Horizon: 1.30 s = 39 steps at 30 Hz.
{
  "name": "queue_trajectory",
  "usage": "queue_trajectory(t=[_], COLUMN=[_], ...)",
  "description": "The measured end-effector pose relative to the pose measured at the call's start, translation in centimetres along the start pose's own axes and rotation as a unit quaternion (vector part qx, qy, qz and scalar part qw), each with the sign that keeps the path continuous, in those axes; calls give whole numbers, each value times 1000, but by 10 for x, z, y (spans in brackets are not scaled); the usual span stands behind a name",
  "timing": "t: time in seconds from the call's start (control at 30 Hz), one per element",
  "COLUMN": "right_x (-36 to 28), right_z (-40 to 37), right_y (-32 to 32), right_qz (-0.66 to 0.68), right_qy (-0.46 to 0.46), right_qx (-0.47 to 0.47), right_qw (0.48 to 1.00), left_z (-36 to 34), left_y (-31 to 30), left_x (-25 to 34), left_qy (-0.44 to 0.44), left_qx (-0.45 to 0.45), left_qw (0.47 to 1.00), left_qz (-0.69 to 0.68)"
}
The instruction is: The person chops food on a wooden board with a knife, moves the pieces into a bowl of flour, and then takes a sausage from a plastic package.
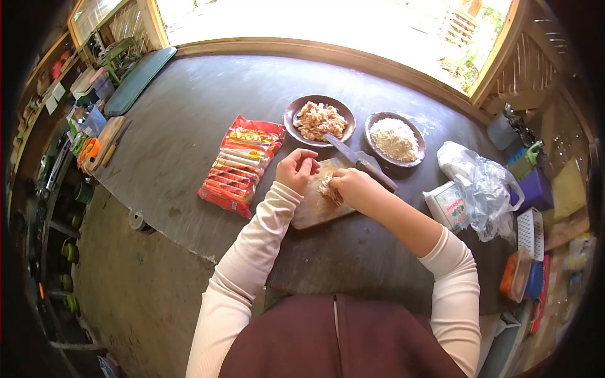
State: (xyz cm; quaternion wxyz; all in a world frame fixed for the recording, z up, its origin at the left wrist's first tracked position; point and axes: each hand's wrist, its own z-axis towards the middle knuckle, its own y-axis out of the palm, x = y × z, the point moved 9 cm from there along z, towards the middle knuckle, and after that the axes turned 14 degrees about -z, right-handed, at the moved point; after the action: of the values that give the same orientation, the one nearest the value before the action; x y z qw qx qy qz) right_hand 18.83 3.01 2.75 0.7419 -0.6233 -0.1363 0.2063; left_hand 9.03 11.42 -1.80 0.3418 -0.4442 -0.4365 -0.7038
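Note:
My left hand (297, 170) is raised over the left edge of a wooden cutting board (309, 213). Its fingers are curled in with thumb and fingertips close together; whatever lies between them is too small to make out. With fingertips pinched downward, my right hand (356, 188) grips part of a small pile of pale shredded pieces (326, 188) on the board. A knife (358, 160) lies just beyond, its blade tip over the rim of a bowl (289, 129) of chopped pale-brown pieces (320, 121). Right of it, another bowl (421, 142) holds a white crumbly heap (394, 138).
Left of the board lies a red packet (242, 165) of stick-shaped items. To the right are a white box (447, 206), a clear plastic bag (488, 195), a grater (530, 233) and an orange-filled container (515, 275). A wooden-framed window opening (328, 50) borders the dark table (201, 88).

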Motion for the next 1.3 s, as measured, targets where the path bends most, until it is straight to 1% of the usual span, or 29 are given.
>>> queue_trajectory(t=[0.07,0.13,0.23,0.27,0.3,0.37,0.4,0.43,0.5,0.63,0.83,0.9,0.93,0.97,1.03,1.07,1.1,1.17,1.2,1.23,1.3], right_x=[-1,1,10,15,18,37,37,37,34,34,44,58,66,75,97,109,120,146,158,168,200], right_z=[1,4,11,11,12,11,10,11,10,10,11,7,6,5,3,1,0,0,-1,-2,-7], right_y=[-2,3,3,-3,-4,-4,-11,-14,-10,-16,-17,-13,-11,-10,-17,-22,-25,-39,-49,-52,-56], right_qz=[-2,8,39,79,78,167,177,177,176,193,225,273,313,311,371,364,362,275,240,239,199], right_qy=[1,23,35,38,37,114,128,127,115,125,119,179,187,187,209,216,216,194,207,208,265], right_qx=[-9,-51,-37,-30,-31,-38,-57,-56,-96,-85,-125,-166,-154,-155,-94,-71,-73,-31,-10,-11,-17], right_qw=[1000,998,998,996,996,979,974,974,973,969,959,930,918,919,900,903,904,941,948,949,943], left_z=[0,-1,-3,-3,-3,-3,-3,-3,-3,-2,0,0,0,1,1,1,2,2,3,3,2], left_y=[2,3,6,7,9,9,9,9,9,10,10,9,9,8,7,7,7,6,6,7,8], left_x=[0,2,3,3,3,4,4,3,3,3,1,2,1,1,2,2,2,-1,-2,-2,0], left_qy=[-6,-10,-6,-6,-5,-7,-8,-9,-7,-8,-9,-9,-12,-12,-11,-9,-8,-17,-10,-11,-3], left_qx=[-7,-10,-11,-16,-22,-22,-23,-25,-26,-31,-35,-32,-30,-30,-25,-25,-24,-31,-29,-28,-34], left_qw=[1000,1000,1000,1000,999,999,999,999,1000,999,999,999,999,999,999,1000,1000,998,999,999,998], left_qz=[-3,-5,-22,-25,-28,-22,-20,-18,-17,2,18,13,9,8,16,16,13,46,44,42,60])
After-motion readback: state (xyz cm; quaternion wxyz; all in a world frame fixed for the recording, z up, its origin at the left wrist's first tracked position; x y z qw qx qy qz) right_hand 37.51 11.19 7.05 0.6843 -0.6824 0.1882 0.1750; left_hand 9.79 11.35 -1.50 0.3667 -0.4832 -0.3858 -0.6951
